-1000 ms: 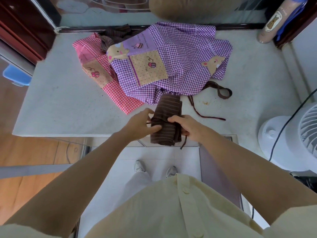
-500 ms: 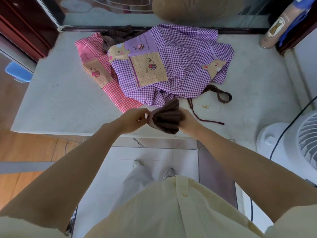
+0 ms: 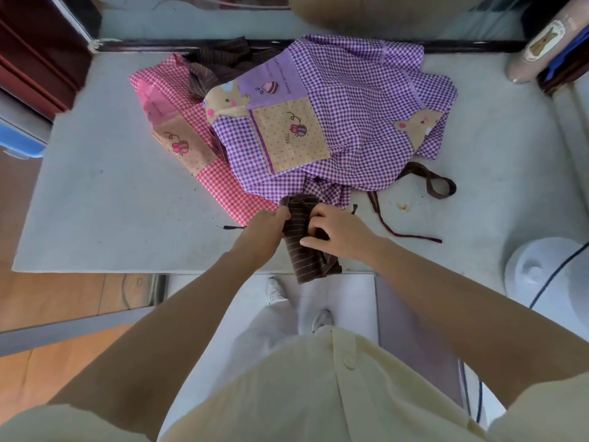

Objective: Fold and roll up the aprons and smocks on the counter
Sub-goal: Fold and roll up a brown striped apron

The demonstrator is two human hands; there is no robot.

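A brown striped apron (image 3: 302,250), rolled into a narrow bundle, lies at the front edge of the pale counter (image 3: 105,199) and hangs slightly over it. My left hand (image 3: 266,226) grips the roll's left side. My right hand (image 3: 338,231) presses on top of it, fingers curled into the fabric. Its brown tie strap (image 3: 427,183) trails to the right across the counter. Behind the roll a purple checked smock (image 3: 357,106) lies spread over a pink checked apron (image 3: 178,129). Another brown striped cloth (image 3: 220,62) is bunched at the back.
A white fan (image 3: 548,275) with a dark cable stands at the right, beside the counter. A rolled beige bundle (image 3: 538,49) leans at the back right corner. A small crumb stain (image 3: 402,206) marks the counter. A dark window frame runs along the back edge.
The brown roll was lifted and turned end-on between both hands, then laid back down lengthwise at the counter's edge. My right hand has moved onto its top.
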